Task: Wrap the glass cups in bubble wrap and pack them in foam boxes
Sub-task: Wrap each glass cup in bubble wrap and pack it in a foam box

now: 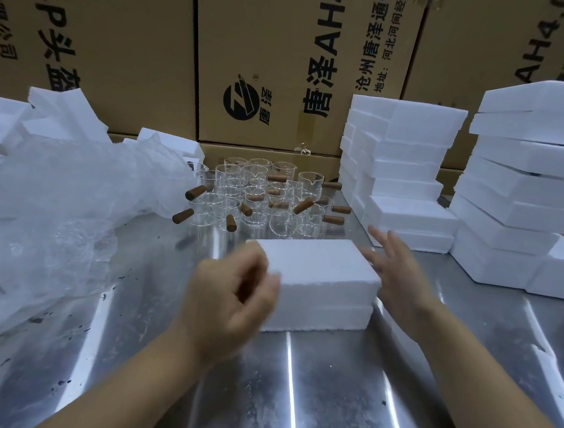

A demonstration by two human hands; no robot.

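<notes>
A closed white foam box (319,277) lies on the metal table (327,386) in front of me. My left hand (230,297) hovers at its left end, blurred, with fingers curled and nothing visible in them. My right hand (394,266) is at the box's right end with fingers spread straight, close to or touching its side. Behind the box stand several glass cups (258,198) with brown wooden handles. A heap of clear bubble wrap (55,209) lies on the left of the table.
Stacks of white foam boxes (399,169) rise at the back right, with a taller stack (525,185) further right. Loose foam pieces (55,115) sit behind the bubble wrap. Large cardboard cartons (279,61) wall off the back.
</notes>
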